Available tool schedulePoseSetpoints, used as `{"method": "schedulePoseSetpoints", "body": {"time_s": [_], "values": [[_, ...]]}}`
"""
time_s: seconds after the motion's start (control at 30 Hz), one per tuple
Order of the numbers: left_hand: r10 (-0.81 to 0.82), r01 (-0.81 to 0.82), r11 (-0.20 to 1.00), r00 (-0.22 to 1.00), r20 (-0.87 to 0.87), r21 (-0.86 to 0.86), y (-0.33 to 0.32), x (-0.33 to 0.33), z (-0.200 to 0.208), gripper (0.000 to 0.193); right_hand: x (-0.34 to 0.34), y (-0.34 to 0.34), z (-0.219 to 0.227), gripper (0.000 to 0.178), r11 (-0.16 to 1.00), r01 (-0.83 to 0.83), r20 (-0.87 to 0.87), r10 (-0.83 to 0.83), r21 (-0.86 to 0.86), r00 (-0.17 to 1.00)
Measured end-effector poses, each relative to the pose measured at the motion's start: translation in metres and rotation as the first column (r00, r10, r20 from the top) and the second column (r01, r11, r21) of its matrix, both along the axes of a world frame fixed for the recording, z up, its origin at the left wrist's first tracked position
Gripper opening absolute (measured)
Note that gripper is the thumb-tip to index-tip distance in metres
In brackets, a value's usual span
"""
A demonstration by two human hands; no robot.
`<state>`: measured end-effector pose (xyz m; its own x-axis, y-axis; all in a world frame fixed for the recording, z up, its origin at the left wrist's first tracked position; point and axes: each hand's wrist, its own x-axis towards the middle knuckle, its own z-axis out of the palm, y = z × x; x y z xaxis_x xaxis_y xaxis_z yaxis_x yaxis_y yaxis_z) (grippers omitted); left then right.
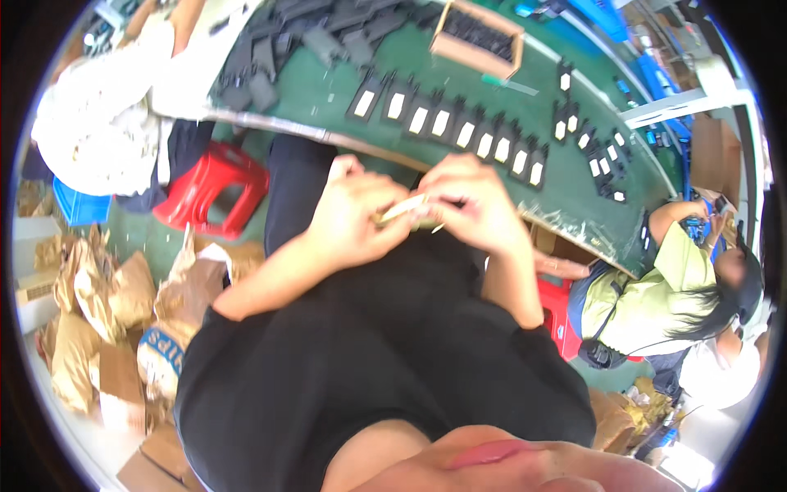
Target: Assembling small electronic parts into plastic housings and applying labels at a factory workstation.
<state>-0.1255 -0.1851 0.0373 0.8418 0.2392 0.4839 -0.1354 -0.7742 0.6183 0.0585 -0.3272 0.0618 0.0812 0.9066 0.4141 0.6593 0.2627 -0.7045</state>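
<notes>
In front of my body, close to the table's near edge, my left hand (352,211) is closed around a small pale yellowish strip or roll (402,208); its exact kind is too small to tell. My right hand (475,201) meets it from the other side, thumb and fingers pinched at the strip's right end. A thin whitish sliver shows just below the right fingertips. Beyond the hands, a slanting row of flat black parts (439,123), each bearing a white label, lies on the green tabletop (320,107).
A pile of black parts (328,41) covers the table's far left, beside a cardboard box (477,37) of small black pieces. More labelled parts (602,164) lie right. A person in white sits left near a red stool (217,189); another in yellow-green (664,287) sits right. Paper bags (123,295) crowd the floor.
</notes>
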Motion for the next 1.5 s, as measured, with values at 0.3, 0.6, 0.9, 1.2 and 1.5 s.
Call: {"method": "schedulePoseSetpoints", "body": {"time_s": [0.3,0.6,0.9,1.2,1.5], "values": [[-0.272,0.336,0.916,0.921,0.278,-0.218,0.028,0.005,0.034,0.006,-0.006,-0.050,-0.018,0.060,0.997,0.007,-0.238,-0.025,-0.073,0.971],[0.262,0.141,0.601,0.895,0.361,-0.786,0.057,0.020,0.035,0.014,-0.020,-0.060,-0.044,0.087,0.996,0.074,-0.724,-0.084,-0.045,0.685],[0.130,0.363,0.731,0.758,0.639,-0.579,0.078,0.006,0.025,0.055,0.043,-0.060,0.062,0.021,0.758,0.305,0.060,-0.412,0.577,0.909],[-0.203,0.689,0.278,0.724,0.660,-0.670,0.084,-0.010,-0.018,0.035,0.169,-0.016,0.261,0.050,0.286,0.577,-0.388,-0.510,0.765,0.768],[-0.352,0.381,0.340,0.899,0.259,-0.860,0.083,-0.013,-0.069,0.021,0.311,0.082,0.430,0.050,0.159,0.564,-0.284,-0.735,0.810,0.615]]}}
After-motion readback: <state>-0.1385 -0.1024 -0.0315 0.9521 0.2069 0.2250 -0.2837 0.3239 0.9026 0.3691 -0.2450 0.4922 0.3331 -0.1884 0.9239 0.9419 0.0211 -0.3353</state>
